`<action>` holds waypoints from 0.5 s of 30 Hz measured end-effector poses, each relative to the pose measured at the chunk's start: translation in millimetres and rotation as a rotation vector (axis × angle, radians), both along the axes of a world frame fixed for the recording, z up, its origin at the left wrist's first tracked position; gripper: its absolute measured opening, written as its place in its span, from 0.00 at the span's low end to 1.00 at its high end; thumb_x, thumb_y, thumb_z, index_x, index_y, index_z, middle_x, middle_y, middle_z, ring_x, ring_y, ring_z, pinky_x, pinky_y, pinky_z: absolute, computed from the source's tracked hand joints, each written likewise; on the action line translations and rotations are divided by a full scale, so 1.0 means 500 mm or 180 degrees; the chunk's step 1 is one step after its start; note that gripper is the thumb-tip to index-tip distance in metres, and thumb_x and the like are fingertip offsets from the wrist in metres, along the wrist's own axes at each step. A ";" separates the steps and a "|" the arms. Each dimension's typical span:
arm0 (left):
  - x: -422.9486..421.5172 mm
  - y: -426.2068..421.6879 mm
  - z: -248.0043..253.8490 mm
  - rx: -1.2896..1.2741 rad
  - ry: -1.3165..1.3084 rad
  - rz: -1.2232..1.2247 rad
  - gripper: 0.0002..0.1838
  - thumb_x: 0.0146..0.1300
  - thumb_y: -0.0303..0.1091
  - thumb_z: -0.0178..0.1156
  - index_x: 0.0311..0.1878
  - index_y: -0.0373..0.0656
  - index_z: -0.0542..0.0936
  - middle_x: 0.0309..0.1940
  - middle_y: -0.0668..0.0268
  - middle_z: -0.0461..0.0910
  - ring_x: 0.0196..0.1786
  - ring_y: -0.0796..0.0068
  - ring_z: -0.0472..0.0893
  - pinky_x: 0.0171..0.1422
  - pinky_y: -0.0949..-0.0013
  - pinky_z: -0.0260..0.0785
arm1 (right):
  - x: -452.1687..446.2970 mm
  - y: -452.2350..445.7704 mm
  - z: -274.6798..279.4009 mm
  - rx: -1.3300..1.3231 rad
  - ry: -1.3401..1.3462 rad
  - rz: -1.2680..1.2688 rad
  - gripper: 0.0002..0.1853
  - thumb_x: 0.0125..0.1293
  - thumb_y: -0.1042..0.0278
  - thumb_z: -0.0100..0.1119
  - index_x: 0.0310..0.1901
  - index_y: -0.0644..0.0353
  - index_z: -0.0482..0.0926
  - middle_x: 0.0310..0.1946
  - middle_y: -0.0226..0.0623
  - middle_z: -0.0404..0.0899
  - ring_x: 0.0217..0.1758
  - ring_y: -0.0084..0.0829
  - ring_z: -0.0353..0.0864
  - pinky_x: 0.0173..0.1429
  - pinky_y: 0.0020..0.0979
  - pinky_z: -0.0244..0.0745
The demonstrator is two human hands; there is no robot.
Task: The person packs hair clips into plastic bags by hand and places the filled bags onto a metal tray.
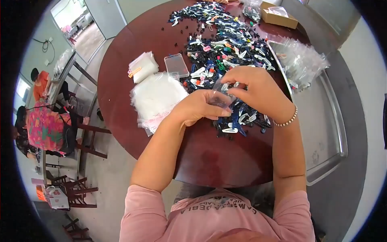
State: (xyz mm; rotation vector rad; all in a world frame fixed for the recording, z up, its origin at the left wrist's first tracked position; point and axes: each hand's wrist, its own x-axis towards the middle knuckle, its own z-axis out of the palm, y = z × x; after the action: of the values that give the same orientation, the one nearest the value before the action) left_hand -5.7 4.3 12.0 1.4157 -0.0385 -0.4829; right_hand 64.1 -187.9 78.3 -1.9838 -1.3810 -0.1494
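My left hand [199, 107] is closed on a small clear plastic bag [219, 98], pinching it between thumb and fingers. Over the bag's upper right side, my right hand [254, 86] has its thumb and fingers curled together; what sits between them is too small to make out. Beneath and beyond both hands spreads a big pile of hair clips [229, 52], mostly dark blue, black and white with a few bright ones. Left of my left hand lies a stack of flat clear bags [157, 97].
A smaller bag stack [143, 66] with orange clips and a clear plastic box [176, 65] lie on the round table [129, 44]. To the right, filled bags [302, 60] rest on a metal-rimmed tray [322, 121]. A cardboard box [278, 18] stands far right. Other people sit at left.
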 end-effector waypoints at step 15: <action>-0.001 -0.002 0.009 -0.0071 -0.0190 0.0518 0.24 0.56 0.34 0.69 0.54 0.36 0.76 0.47 0.62 0.82 0.51 0.72 0.82 0.46 0.77 0.71 | 0.108 -0.110 -0.002 0.0545 0.0265 -0.1855 0.08 0.63 0.71 0.62 0.39 0.66 0.83 0.35 0.38 0.85 0.36 0.27 0.82 0.43 0.28 0.76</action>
State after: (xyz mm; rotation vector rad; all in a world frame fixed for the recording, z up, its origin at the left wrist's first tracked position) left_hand -6.1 3.2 16.7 1.3984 0.0228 -0.3049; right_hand 118.3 -242.9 77.3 -2.1616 -0.6802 -0.4282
